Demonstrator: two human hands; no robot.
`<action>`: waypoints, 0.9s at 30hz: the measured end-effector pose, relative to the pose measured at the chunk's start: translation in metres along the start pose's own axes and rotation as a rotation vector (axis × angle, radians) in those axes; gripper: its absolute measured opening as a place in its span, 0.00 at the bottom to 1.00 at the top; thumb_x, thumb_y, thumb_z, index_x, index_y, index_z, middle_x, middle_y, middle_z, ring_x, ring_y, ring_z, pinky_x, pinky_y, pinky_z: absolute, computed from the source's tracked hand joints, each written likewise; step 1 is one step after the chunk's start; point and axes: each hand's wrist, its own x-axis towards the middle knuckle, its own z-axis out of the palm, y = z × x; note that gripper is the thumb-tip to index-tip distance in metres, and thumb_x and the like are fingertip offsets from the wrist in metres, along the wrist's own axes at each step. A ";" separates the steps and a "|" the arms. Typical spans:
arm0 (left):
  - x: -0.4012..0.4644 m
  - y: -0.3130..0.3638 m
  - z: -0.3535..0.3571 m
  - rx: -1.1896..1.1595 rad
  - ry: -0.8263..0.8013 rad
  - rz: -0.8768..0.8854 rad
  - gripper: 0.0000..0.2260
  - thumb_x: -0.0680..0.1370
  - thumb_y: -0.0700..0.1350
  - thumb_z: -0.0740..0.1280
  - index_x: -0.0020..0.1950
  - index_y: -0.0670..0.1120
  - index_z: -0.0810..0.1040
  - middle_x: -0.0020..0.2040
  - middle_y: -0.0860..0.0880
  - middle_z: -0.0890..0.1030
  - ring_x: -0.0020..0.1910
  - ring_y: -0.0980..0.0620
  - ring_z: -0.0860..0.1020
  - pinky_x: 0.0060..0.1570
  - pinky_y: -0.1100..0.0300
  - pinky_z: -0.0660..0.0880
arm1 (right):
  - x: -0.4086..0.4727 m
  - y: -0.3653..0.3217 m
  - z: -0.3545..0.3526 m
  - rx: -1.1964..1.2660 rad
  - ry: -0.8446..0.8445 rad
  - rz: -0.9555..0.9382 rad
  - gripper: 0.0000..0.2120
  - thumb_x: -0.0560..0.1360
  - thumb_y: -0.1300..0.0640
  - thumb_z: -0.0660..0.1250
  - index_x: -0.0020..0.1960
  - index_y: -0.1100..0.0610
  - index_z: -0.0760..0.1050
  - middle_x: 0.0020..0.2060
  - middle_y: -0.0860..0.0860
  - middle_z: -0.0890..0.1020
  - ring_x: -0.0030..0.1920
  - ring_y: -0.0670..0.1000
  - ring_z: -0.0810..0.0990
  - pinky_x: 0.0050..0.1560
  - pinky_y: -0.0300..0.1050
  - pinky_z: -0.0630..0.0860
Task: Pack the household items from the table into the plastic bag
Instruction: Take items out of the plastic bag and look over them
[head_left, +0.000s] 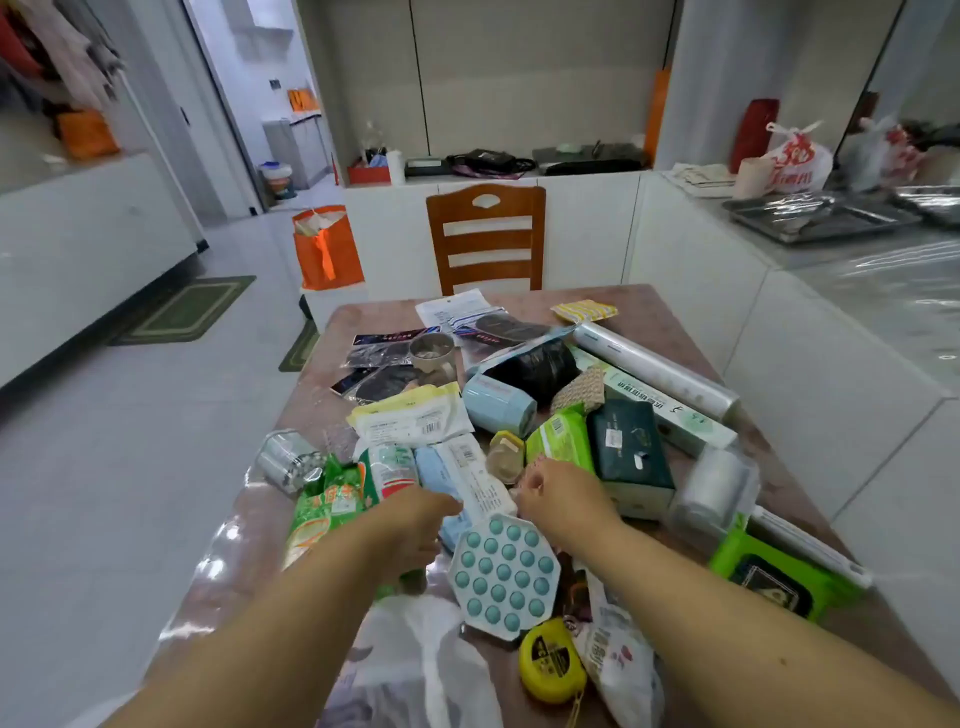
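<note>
Fingers of both outstretched hands, left hand (415, 525) and right hand (563, 491), grasp the white-blue packet (470, 478).

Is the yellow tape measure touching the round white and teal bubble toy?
Apart. The head view shows a strip of dark table between the yellow tape measure and the lower edge of the bubble toy.

Head view, looking down, table (691, 332) close

Bright, even daylight; soft, edge-warped picture
</note>
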 end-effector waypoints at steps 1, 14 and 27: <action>-0.001 -0.004 0.004 0.015 -0.019 -0.054 0.15 0.79 0.45 0.66 0.62 0.38 0.70 0.53 0.38 0.78 0.52 0.43 0.78 0.52 0.54 0.77 | -0.001 -0.004 0.009 -0.097 -0.084 -0.053 0.16 0.73 0.42 0.67 0.47 0.55 0.75 0.46 0.53 0.79 0.47 0.55 0.77 0.45 0.46 0.75; 0.021 -0.010 0.003 0.150 0.107 0.175 0.05 0.76 0.39 0.67 0.51 0.41 0.79 0.42 0.44 0.78 0.41 0.46 0.76 0.43 0.54 0.75 | 0.003 0.001 0.005 0.058 -0.075 0.061 0.14 0.71 0.45 0.72 0.49 0.54 0.77 0.51 0.54 0.78 0.55 0.57 0.78 0.50 0.49 0.78; 0.044 -0.018 -0.056 0.024 0.460 0.090 0.09 0.74 0.37 0.67 0.35 0.39 0.70 0.40 0.38 0.75 0.43 0.43 0.73 0.52 0.47 0.76 | 0.012 -0.011 0.010 -0.231 -0.077 0.267 0.32 0.65 0.37 0.74 0.60 0.57 0.73 0.59 0.55 0.77 0.60 0.57 0.75 0.55 0.50 0.76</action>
